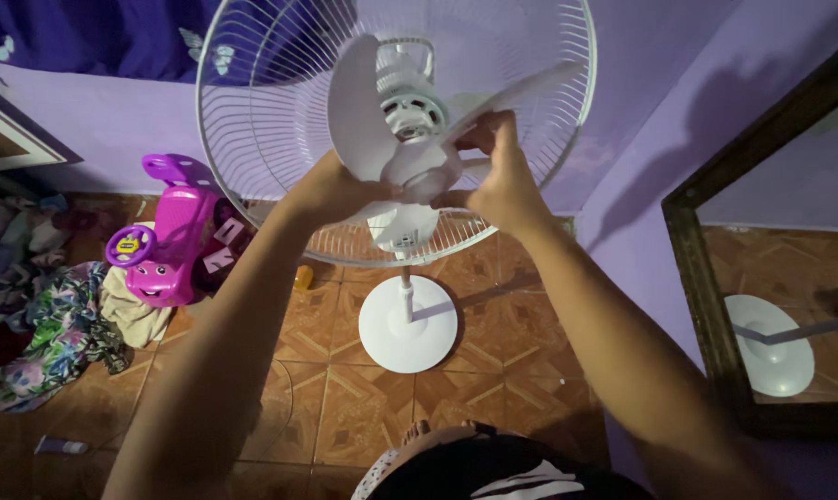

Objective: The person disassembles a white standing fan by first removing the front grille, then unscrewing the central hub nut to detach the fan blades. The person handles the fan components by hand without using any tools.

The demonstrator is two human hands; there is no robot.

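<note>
Your arms reach up from six o'clock toward the fan blade [372, 111] at twelve o'clock. Your left hand [331, 190] cups the blade hub [419, 176] from the left; fingers curled on it, though the grip itself is hidden. Your right hand [497, 171] pinches closed at the hub's front, seemingly working the blade's fastening on the motor shaft. Next calls for holding the blade steady while the other hand turns. Behind stands the rear grille [252, 111], below it the round base [408, 324] on the tiled floor [363, 407]. A pink ride-on toy [169, 241] sits at nine o'clock, a mirror [771, 278] at three.
</note>
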